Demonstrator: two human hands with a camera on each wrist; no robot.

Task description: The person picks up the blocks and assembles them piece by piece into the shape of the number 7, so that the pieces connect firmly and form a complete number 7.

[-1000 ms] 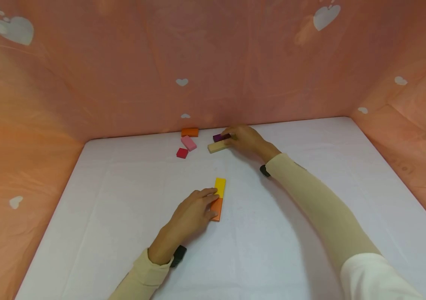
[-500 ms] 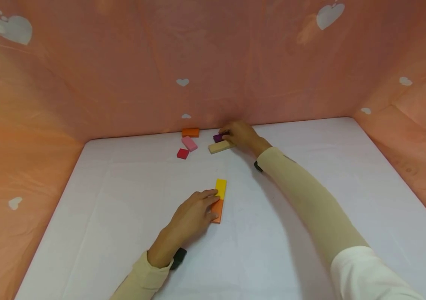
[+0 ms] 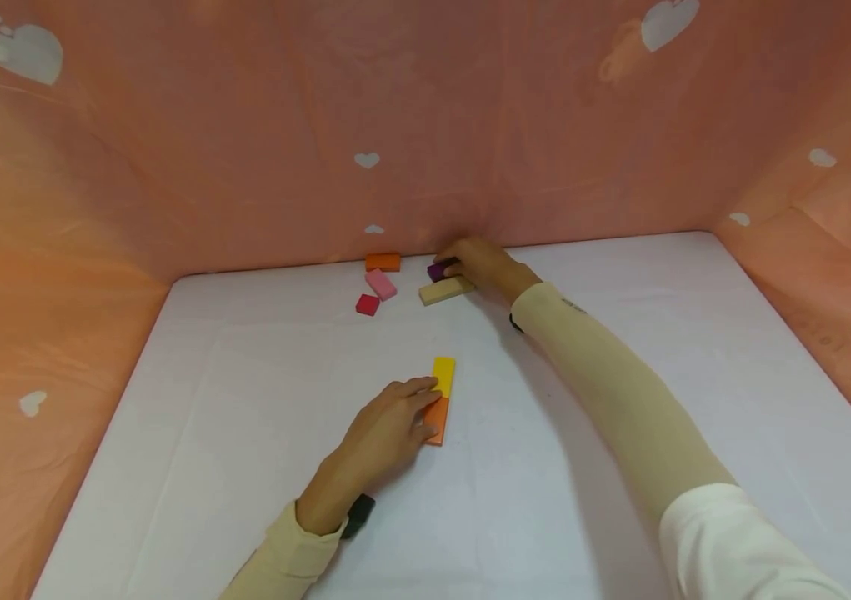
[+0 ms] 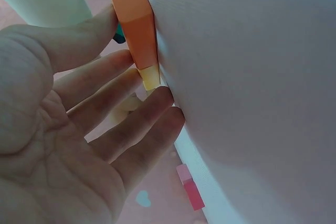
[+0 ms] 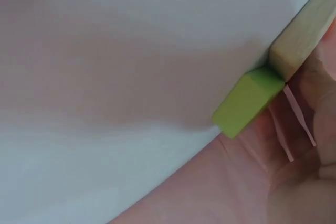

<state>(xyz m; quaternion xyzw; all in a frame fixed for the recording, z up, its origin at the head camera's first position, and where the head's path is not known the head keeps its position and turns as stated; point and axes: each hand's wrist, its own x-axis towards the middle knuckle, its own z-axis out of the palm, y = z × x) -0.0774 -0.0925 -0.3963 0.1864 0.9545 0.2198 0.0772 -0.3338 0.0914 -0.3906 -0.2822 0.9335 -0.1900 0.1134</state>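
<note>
My left hand [image 3: 387,421] rests against the left side of an orange block [image 3: 435,421] and a yellow block [image 3: 443,375] set end to end. Its thumb touches the orange one; in the left wrist view its fingers reach out fairly straight. At the back of the table, my right hand [image 3: 485,265] pinches a small purple block [image 3: 437,272], with the index finger behind it and the thumb in front. A plain wooden block [image 3: 446,290] lies just before that hand. A green block [image 5: 247,103], beside the wooden one in the right wrist view, is hidden by the hand in the head view.
Left of the right hand lie an orange-red block [image 3: 382,262] against the back curtain, a pink block [image 3: 381,284] and a red square block [image 3: 367,304]. The white table [image 3: 260,400] is bordered by an orange curtain [image 3: 425,108] with hearts.
My right hand has shifted slightly left and back, and its thumb and index finger have come round the purple block. The left hand stays in place on the orange and yellow blocks.
</note>
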